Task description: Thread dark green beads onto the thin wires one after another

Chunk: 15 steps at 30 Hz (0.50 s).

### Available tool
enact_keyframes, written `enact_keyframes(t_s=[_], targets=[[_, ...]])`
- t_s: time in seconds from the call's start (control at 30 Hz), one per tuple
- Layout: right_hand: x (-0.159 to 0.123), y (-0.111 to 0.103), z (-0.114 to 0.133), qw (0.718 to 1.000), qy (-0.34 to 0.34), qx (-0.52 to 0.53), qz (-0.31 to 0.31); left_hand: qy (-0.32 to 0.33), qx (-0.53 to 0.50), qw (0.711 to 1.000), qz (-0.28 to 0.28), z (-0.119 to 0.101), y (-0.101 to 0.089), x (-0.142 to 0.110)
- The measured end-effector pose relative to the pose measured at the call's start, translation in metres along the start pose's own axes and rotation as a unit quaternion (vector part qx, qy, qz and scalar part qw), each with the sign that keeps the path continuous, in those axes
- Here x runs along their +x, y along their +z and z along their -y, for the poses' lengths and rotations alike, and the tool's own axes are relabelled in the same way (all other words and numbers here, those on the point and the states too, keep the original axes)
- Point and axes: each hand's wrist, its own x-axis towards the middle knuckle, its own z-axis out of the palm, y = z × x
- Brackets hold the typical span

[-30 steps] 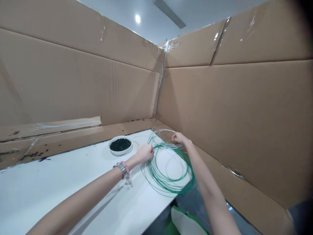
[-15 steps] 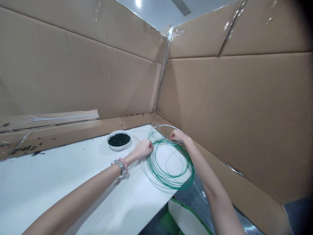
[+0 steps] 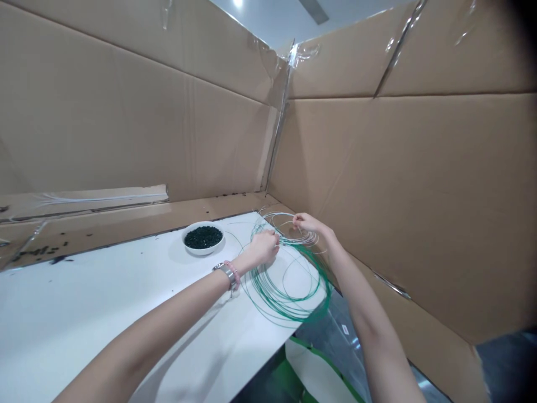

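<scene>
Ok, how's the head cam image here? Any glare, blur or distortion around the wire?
Head view: wide-angle bowing curves the cardboard wall toward the frame edges; the ceiling light clips the top edge; the white table looks nearly washed out; the left hand is reasonably sharp; the green wire coil has fine strands that are hard to separate.

Workroom, improvised, indoors: white table (image 3: pixel 84 313) with green wire coils (image 3: pixel 289 319), walled by cardboard panels (image 3: pixel 377 184) joined with clear tape (image 3: pixel 302 54), under a ceiling light (image 3: pixel 238 2).
</scene>
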Motion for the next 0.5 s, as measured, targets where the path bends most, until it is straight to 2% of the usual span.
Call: enact_keyframes(t_s=[0.1,0.2,0.27,0.37,0.5], targets=[[-0.002,-0.010,0.009,0.998,-0.002,0.042,-0.041,0.077,-0.016,0.994,0.081,0.000,-0.001,0.004],[-0.003,-0.025,0.022,0.992,0.000,0.082,-0.101,0.168,-0.039,0.968,0.182,0.003,0.001,0.000],[-0.003,-0.044,0.035,0.983,0.000,0.109,-0.151,0.205,-0.046,0.950,0.233,0.005,0.004,-0.003],[-0.008,-0.089,0.063,0.957,-0.005,0.151,-0.249,0.224,-0.043,0.934,0.275,0.007,0.006,-0.006],[-0.038,-0.174,0.102,0.902,-0.046,0.204,-0.377,0.214,-0.038,0.930,0.296,0.008,0.007,-0.006]])
